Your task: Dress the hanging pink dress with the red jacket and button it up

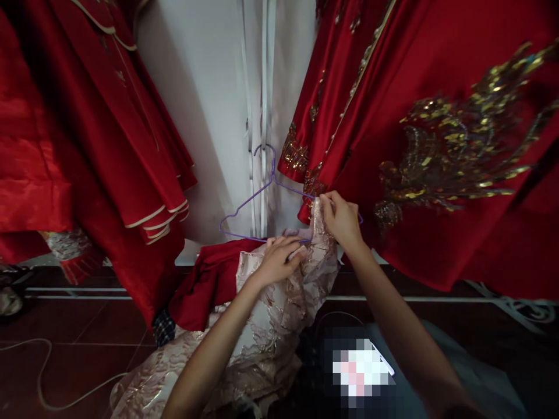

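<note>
A pale pink-gold brocade dress (262, 326) spreads across my lap area, its upper edge raised towards a thin purple hanger (255, 189). My right hand (340, 221) is closed, pinching the dress's shoulder strap over the hanger's right arm. On the dress's upper edge, by the hanger's bottom bar, lies my left hand (279, 262), with fingers bent over the fabric and the thumb against a fold. The hanger's left arm is bare, and its hook points up. A piece of red cloth (213, 273) lies beside the dress on the left.
Red garments (148, 174) hang on the left, and a red gown with gold sequins (458, 145) hangs on the right. Behind stands a white wall (187, 105) with upright metal bars. A low white rail (78, 294) crosses near the floor. A white cable (41, 372) and a blurred lit screen (362, 366) are below.
</note>
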The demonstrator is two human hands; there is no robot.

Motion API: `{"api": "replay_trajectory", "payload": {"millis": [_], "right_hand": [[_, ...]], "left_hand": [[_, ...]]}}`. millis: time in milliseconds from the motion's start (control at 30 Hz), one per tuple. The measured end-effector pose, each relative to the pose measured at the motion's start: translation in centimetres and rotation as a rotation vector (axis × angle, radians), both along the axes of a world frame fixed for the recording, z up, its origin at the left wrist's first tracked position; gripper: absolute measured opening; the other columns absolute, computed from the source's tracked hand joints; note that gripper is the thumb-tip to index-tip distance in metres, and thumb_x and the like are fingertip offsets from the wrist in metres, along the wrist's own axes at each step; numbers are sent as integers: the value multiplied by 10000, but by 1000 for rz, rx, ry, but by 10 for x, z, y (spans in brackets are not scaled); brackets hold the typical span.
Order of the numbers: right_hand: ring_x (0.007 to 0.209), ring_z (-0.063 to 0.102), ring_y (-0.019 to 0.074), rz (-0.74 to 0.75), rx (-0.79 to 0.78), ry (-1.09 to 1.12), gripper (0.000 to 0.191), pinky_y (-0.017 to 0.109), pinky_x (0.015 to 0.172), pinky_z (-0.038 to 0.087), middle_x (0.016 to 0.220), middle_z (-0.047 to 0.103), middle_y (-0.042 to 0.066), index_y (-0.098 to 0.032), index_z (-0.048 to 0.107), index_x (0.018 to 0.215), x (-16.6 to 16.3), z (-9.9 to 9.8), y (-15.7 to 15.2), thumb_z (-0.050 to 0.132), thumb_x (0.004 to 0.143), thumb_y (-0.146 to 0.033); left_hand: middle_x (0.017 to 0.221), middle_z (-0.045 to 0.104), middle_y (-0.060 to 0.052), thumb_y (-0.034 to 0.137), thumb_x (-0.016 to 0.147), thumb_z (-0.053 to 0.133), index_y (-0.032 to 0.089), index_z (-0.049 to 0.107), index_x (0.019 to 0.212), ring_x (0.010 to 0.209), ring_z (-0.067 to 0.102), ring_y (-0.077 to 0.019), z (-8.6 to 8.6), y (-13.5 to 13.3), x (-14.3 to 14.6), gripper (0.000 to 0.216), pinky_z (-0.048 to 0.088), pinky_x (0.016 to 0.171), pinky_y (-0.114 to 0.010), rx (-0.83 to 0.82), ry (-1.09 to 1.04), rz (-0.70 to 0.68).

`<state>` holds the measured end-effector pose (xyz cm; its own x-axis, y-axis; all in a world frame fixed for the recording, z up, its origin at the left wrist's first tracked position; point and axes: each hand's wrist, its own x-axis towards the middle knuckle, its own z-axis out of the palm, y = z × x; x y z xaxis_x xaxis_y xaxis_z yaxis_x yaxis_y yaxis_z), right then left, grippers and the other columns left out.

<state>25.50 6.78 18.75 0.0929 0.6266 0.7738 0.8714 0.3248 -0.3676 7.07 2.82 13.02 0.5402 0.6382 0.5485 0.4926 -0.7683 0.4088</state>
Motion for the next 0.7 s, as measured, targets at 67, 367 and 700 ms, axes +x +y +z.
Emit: {"api": "replay_trajectory", "payload": {"millis": [67, 367, 700], "right_hand": [[727, 586, 211, 57, -38, -16, 316, 322, 741, 358, 778, 666, 42, -225, 578, 861, 1, -2, 1, 359, 895, -450], [671, 544, 190, 35, 26, 9, 325, 316, 731, 347, 679, 639, 11, -223, 601, 751, 19, 10, 15, 470, 822, -511], [594, 525, 150, 94, 0, 66, 334, 276, 654, 358, 629, 610, -14, -220, 606, 751, 17, 10, 14, 469, 827, -515]], "left_hand": [[1236, 560, -11, 361, 903, 402, 224, 614, 870, 1119, 478, -168, 1, -4, -15, 254, 320, 969, -340, 5, -67, 0], [728, 628, -9, 508, 795, 497, 170, 633, 794, 685, 549, -146, -33, 47, -181, 365, 430, 684, -248, -162, -361, 574], [820, 662, -42, 562, 742, 493, 173, 626, 931, 804, 582, -199, -44, 66, -207, 452, 476, 676, -268, -312, -410, 426]]}}
